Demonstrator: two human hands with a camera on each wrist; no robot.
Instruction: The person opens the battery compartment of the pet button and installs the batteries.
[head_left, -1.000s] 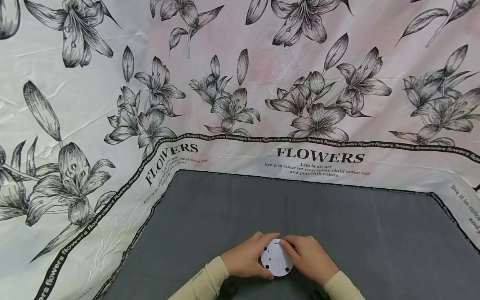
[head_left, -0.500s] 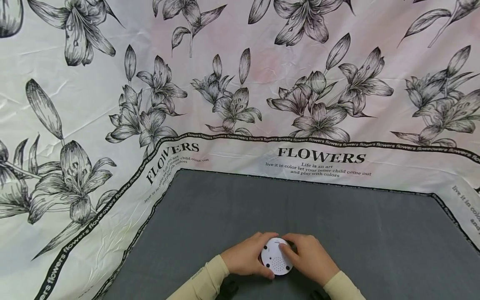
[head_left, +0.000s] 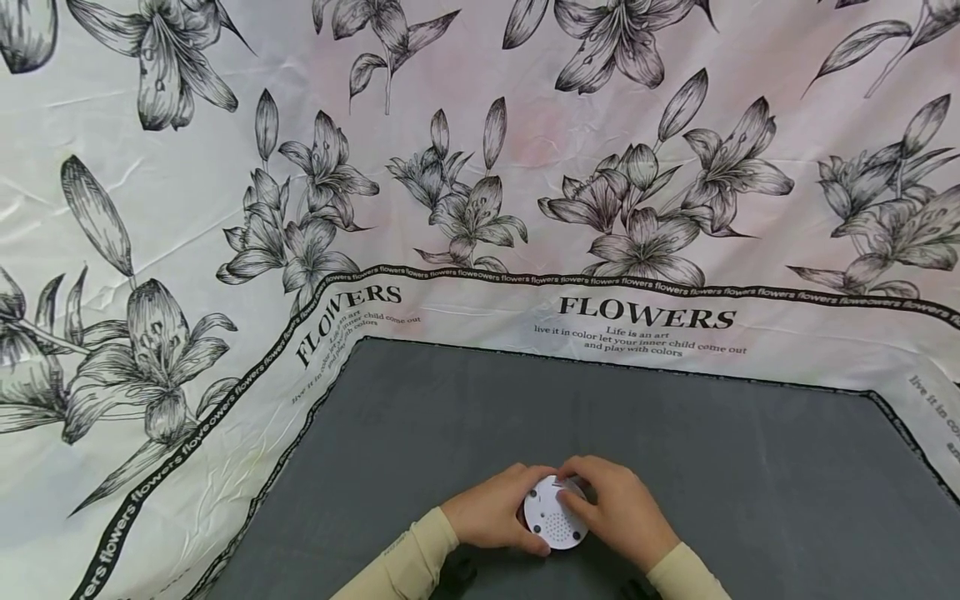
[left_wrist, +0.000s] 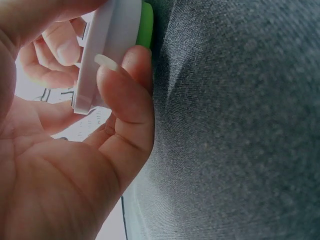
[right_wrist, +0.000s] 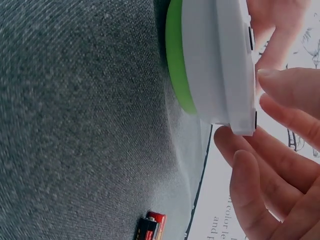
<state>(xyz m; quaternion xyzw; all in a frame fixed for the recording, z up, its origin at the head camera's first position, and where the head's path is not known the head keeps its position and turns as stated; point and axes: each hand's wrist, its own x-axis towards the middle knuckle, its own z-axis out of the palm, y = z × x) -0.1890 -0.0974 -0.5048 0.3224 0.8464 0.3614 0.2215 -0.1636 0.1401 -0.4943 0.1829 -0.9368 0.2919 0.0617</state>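
A round white device [head_left: 553, 521] with dark feet and a cluster of small holes faces up, its green underside [right_wrist: 176, 55] against or close to the grey cloth. My left hand [head_left: 489, 510] grips its left side, thumb at the near edge and fingers round the far edge. From the right, my right hand [head_left: 624, 515] touches it, thumb tip on the white face and fingertips at the far rim. The right wrist view shows that thumb [right_wrist: 287, 87] against the face and a fingertip at the rim. The right fingers partly cover the upper part of the face.
Red-and-black batteries [right_wrist: 151, 227] lie on the grey cloth [head_left: 450, 408], seen only in the right wrist view. A white border printed with "FLOWERS" [head_left: 648, 314] frames the cloth. Behind rises a pale sheet with drawn lilies [head_left: 480, 212].
My right index finger has arched higher at the far rim, and the right thumb has slid slightly nearer on the face. The left hand keeps its grip. The head view has shifted a little.
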